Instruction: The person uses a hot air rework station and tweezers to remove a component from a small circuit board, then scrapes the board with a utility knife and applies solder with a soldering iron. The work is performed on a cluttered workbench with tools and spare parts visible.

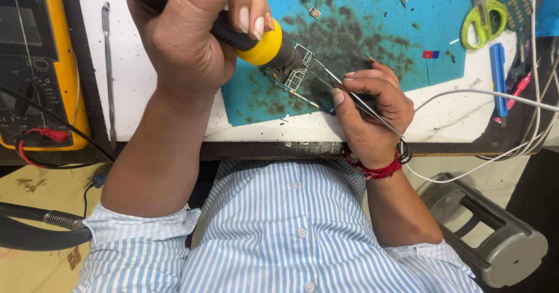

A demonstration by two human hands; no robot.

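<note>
My left hand grips a black hot-air tool with a yellow collar. Its metal nozzle points down at a small green circuit board lying on a stained blue work mat. My right hand pinches thin metal tweezers between thumb and forefinger. The tweezer tips reach the board just right of the nozzle. A red thread band circles my right wrist.
A yellow multimeter with red and black leads sits at the left, and a slim metal pry tool lies beside it. Green scissors, a blue tool and white cables crowd the right. A grey stool stands below the bench.
</note>
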